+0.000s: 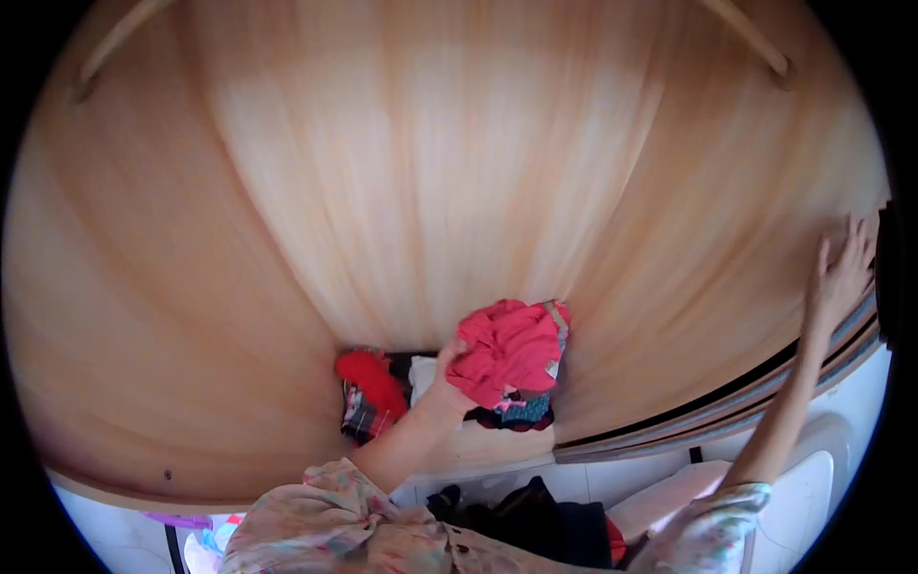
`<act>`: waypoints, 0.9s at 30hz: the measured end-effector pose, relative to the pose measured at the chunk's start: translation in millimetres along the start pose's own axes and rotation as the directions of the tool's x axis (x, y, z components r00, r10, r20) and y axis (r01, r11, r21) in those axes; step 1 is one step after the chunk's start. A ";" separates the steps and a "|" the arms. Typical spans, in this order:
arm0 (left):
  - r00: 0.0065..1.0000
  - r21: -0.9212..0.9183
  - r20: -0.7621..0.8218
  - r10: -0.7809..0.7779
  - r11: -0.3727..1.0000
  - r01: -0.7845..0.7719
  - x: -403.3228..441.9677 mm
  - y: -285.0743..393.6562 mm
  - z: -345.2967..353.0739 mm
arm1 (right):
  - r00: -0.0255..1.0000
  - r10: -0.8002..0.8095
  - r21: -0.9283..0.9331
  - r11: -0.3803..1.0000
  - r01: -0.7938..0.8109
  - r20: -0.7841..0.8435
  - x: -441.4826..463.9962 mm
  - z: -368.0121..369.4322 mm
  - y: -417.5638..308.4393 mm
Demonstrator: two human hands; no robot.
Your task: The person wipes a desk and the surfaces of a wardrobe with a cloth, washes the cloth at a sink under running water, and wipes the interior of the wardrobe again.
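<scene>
My left hand (451, 369) holds a bundle of pinkish-red cloth (507, 352) by its left side, above the bottom of a wooden cabinet (430, 191). Below and beside the bundle, folded clothes lie on the cabinet floor: a bright red piece (371, 381), a plaid piece (363, 417), a white piece (422, 375) and a teal patterned piece (528, 411). My right hand (843, 273) is raised at the far right, fingers spread against the cabinet's right side near its edge, with nothing in it.
Two rods (751, 38) cross the upper part of the cabinet. Dark clothes (535, 521) lie outside at the bottom, by the white tiled floor (574, 478). A white plastic chair or similar object (803, 507) stands at the lower right. Purple cloth (182, 521) shows at the lower left.
</scene>
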State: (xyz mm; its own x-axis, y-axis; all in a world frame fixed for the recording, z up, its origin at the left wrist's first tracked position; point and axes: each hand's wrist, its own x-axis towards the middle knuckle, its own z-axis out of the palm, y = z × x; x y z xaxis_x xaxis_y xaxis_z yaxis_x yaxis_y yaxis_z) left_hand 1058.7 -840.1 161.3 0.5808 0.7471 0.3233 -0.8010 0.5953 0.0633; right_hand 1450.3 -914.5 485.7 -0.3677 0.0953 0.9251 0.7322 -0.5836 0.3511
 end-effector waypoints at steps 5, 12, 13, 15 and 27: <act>0.993 0.054 -0.067 0.101 0.994 -0.097 45.6 -21.3 22.6 | 0.851 0.009 0.654 0.635 -0.411 0.525 -146.8 65.5 -102.8; 0.888 0.192 -0.459 -0.029 0.973 0.131 -115.8 -6.1 115.6 | 0.327 -0.501 0.324 -0.097 -0.941 0.801 -224.2 -165.3 -289.7; 0.877 0.327 -0.480 -0.005 0.927 0.184 -134.7 -5.8 117.7 | 0.287 -0.542 0.259 -0.129 -0.957 0.790 -216.2 -186.9 -297.8; 0.875 0.428 -0.475 -0.090 0.846 0.319 -163.1 -7.9 117.7 | 0.301 -0.660 0.286 -0.134 -0.949 0.689 -204.7 -200.5 -303.2; 0.804 0.748 -0.268 0.531 0.640 -0.174 -333.6 47.5 210.4 | -0.087 -0.960 0.884 -0.207 -0.420 -0.266 -170.9 -282.9 -402.2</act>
State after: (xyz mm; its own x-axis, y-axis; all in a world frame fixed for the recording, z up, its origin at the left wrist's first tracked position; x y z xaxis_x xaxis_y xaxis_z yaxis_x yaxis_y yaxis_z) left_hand 796.3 -1123.3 255.2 0.0803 0.9959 0.0409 -0.7225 0.0299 0.6907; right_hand 1056.4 -924.2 145.4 -0.8235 0.3374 -0.4561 0.5095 0.7935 -0.3328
